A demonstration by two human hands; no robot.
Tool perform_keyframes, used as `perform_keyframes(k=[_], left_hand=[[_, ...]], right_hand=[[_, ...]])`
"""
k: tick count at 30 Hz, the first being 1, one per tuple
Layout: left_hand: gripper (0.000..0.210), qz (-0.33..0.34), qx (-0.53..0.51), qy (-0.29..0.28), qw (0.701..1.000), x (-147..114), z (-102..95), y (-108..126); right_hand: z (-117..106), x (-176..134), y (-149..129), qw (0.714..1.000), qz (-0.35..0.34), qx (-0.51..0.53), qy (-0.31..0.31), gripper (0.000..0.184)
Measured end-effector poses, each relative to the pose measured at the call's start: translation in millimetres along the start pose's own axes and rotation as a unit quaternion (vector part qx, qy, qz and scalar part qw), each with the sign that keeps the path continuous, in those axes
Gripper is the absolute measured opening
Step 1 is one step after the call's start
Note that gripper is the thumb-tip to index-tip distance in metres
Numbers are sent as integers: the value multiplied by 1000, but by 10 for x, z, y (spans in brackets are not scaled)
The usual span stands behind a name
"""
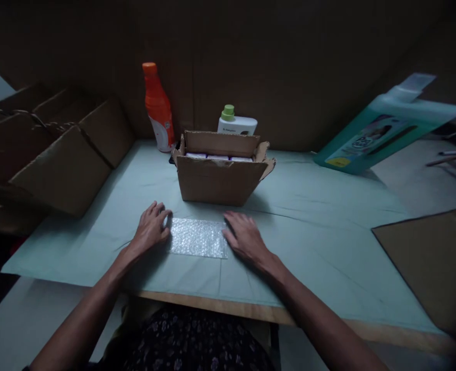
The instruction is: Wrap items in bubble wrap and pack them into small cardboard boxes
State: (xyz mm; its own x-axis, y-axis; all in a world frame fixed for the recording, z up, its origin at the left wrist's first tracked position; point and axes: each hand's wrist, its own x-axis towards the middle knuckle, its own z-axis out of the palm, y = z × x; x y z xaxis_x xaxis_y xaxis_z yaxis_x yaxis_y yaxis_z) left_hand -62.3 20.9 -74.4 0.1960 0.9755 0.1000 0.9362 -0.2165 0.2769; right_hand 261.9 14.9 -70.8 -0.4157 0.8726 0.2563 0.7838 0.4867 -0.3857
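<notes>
**Flat rectangular sheet of clear, blistered bubble wrap (197,238) lies lengthwise between two bare hands**

The sheet rests on the pale green cloth (309,206) covering the table, its long axis running from side to side, roughly in line with the table's bare wooden front edge (212,302). One short end faces each hand, so neither is clearly the nearer.

The left hand (150,226) is at the left end, fingers bent and parted, thumb and forefinger apart with the corner of the sheet beside them. The right hand (245,234) lies lower and flatter at the other end, fingers slightly spread towards the far corner, thumb at the short edge. Neither seems to pinch the sheet (whether the thumbs press on it or only graze its edges, I cannot tell).

Directly beyond the sheet, a small brown cardboard box (216,180) with raised flaps stands apart from it, its long side running the same way. Pale, purple-edged items (217,157) show inside. From the right hand, the sheet lies to the left; from the left hand, to the right.
</notes>
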Motion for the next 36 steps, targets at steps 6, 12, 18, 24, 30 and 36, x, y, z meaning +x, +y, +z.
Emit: perform_keyframes(k=[6,12,18,24,30,36], left_hand=[[16,83,-55,107,989,36,-267,249],[10,244,-36,153,957,-238,-294,345],[39,231,-44,1,972,-448,-98,357],[43,232,-47,-33,971,-248,125,640],[30,126,-151,23,980,-367,111,241],[22,-17,-14,71,997,-204,84,403]], right_hand=[[-169,156,-160,997,-38,32,56,13],[-540,-334,-29,980,-161,-12,117,24],[-439,-625,75,997,-78,0,5,25],[-153,-222,-234,994,-97,10,-38,36],[-165,-623,306,998,3,-38,43,32],[-136,-584,318,983,108,-108,101,29]])
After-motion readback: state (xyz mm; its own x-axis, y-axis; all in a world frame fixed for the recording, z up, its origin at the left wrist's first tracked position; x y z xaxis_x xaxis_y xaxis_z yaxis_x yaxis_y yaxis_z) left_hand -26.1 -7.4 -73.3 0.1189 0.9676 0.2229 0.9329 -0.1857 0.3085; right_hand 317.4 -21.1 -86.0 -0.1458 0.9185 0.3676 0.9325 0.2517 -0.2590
